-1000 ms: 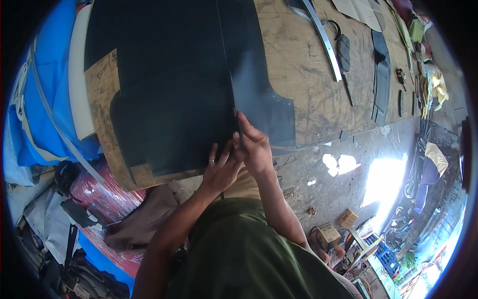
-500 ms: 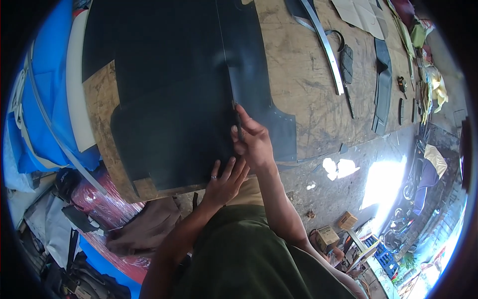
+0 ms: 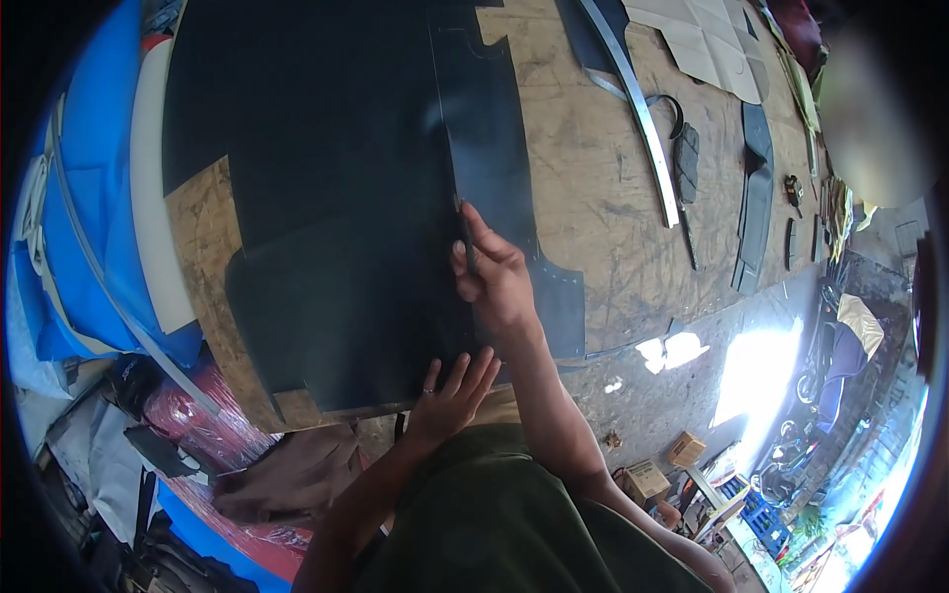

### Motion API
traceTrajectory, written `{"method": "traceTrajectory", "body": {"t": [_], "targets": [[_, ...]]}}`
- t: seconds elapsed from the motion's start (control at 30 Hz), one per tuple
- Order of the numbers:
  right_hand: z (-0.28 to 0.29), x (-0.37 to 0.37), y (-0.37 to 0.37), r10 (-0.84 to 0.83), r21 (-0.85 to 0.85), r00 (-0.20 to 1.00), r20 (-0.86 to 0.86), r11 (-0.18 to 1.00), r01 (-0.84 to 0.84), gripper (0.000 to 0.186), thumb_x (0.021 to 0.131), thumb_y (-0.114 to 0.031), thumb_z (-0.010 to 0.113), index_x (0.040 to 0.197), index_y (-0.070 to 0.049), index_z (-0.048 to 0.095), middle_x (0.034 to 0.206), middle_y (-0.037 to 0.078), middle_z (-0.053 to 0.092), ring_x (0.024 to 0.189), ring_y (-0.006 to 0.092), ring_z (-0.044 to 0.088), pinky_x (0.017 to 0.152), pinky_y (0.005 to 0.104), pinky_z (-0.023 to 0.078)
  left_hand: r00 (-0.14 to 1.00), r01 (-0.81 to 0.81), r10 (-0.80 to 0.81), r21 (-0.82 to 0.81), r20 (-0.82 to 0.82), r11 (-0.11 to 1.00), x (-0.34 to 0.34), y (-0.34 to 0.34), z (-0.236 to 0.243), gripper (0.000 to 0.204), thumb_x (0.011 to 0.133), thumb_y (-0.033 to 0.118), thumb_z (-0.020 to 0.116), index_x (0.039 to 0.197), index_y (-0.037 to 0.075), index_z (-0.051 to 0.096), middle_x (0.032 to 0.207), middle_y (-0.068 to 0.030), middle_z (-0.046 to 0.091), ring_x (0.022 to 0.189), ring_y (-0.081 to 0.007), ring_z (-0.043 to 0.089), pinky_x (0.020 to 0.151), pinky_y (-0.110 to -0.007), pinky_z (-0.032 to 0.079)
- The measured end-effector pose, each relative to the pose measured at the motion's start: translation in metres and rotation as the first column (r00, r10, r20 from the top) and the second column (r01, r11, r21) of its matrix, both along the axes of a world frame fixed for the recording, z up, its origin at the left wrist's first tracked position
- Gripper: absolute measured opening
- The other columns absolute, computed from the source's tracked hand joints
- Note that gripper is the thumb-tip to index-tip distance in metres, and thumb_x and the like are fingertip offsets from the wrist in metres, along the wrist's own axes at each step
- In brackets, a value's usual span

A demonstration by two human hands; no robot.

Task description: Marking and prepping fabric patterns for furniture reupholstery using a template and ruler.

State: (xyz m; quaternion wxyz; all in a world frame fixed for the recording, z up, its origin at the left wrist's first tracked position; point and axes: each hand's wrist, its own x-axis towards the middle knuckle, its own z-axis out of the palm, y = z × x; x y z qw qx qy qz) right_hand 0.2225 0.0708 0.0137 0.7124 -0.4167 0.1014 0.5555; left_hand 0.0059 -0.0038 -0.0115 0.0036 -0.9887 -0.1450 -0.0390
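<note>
1. Two hands work one black sheet [image 3: 336, 198] spread flat over the wooden table [image 3: 603, 198], covering its left part.
2. Right hand [image 3: 494, 277] is closed round a thin dark tool [image 3: 467, 237], seemingly a blade, tip on the sheet, following a pale line.
3. Left hand [image 3: 453, 390], fingers spread, presses the near edge, likely to stop slipping.
4. Tool and line run near to far.

Matt, smooth black rubbery sheet [image 3: 336, 198] lies on a rough, scuffed plywood table [image 3: 603, 198] beside a shiny metal strip [image 3: 643, 119].
</note>
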Motion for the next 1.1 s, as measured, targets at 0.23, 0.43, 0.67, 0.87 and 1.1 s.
{"method": "traceTrajectory", "body": {"t": [0.23, 0.43, 0.67, 0.87, 1.1], "targets": [[-0.004, 0.014, 0.023, 0.014, -0.008, 0.999, 0.028, 1.0, -0.014, 0.059, 0.101, 0.005, 0.061, 0.157, -0.011, 0.054, 0.089, 0.008, 0.07, 0.062, 0.0073, 0.047, 0.047, 0.0193, 0.026, 0.999, 0.009, -0.013, -0.09, -0.049, 0.996, -0.001, 0.0, 0.003, 0.059, 0.101, 0.03, 0.06, 0.158, 0.018, 0.052, 0.172, -0.0031, 0.039, 0.161, -0.0335, 0.024, 0.12, -0.058, 0.034], [0.002, 0.035, 0.056, 0.002, 0.029, 1.0, 0.024, 1.0, -0.003, 0.059, 0.101, 0.006, 0.06, 0.157, -0.011, 0.055, 0.09, 0.009, 0.071, 0.062, 0.007, 0.048, 0.047, 0.0191, 0.026, 0.999, -0.004, 0.01, -0.159, 0.042, 0.987, 0.001, 0.001, -0.001, 0.055, 0.098, 0.028, 0.066, 0.152, 0.018, 0.061, 0.17, -0.0025, 0.043, 0.162, -0.0308, 0.023, 0.125, -0.06, 0.02], [-0.003, 0.044, 0.07, 0.014, 0.027, 0.999, 0.036, 1.0, -0.015, 0.057, 0.102, 0.005, 0.061, 0.156, -0.011, 0.055, 0.092, 0.009, 0.072, 0.063, 0.007, 0.049, 0.047, 0.0189, 0.026, 1.0, -0.001, -0.004, -0.154, -0.031, 0.988, -0.001, 0.002, 0.007, 0.056, 0.105, 0.039, 0.056, 0.156, 0.017, 0.055, 0.172, -0.0042, 0.04, 0.153, -0.0289, 0.038, 0.112, -0.055, 0.045], [-0.004, 0.054, 0.088, 0.009, 0.017, 1.0, 0.028, 1.0, -0.009, 0.057, 0.102, 0.005, 0.06, 0.156, -0.01, 0.055, 0.095, 0.009, 0.073, 0.065, 0.0074, 0.051, 0.046, 0.019, 0.026, 0.996, -0.025, 0.001, -0.281, -0.088, 0.959, -0.001, 0.002, 0.013, 0.055, 0.104, 0.042, 0.057, 0.154, 0.018, 0.058, 0.169, -0.0028, 0.043, 0.149, -0.0257, 0.042, 0.108, -0.054, 0.048], [-0.001, 0.073, 0.123, -0.027, -0.01, 1.0, 0.0, 1.0, 0.027, 0.058, 0.101, 0.006, 0.061, 0.156, -0.01, 0.055, 0.096, 0.009, 0.073, 0.067, 0.0078, 0.053, 0.047, 0.0187, 0.027, 1.0, -0.02, 0.017, -0.115, -0.024, 0.993, -0.006, -0.005, -0.004, 0.052, 0.104, 0.04, 0.059, 0.153, 0.023, 0.059, 0.166, 0.0022, 0.047, 0.145, -0.0234, 0.045, 0.105, -0.052, 0.05]]}}
